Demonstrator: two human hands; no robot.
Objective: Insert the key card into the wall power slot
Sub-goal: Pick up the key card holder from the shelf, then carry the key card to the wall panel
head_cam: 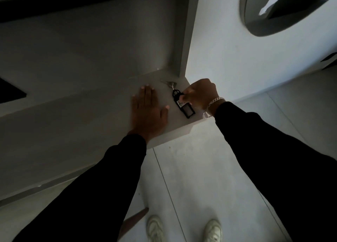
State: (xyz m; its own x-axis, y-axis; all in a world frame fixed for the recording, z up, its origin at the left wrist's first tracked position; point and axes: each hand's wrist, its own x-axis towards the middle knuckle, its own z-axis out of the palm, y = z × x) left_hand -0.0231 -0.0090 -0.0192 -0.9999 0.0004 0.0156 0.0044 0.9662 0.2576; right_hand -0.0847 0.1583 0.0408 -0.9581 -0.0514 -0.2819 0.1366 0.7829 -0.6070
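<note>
At frame centre the right hand point(197, 94) pinches the key tag point(184, 105) lying on the ledge point(102, 114), left hand point(147, 110) flat and empty; it should lift cleanly, keys point(168, 83) trailing.

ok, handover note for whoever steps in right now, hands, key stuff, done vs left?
Left hand: flat, open on the shelf, holding nothing.
Right hand: fingers pinching the black key tag at the shelf's right corner; the tag looks to be lying on the shelf, not lifted.
Keys lie on their ring just beyond the tag.
Done: tag reached.
Left: lift it, find the wall slot (not in view), insert.
</note>
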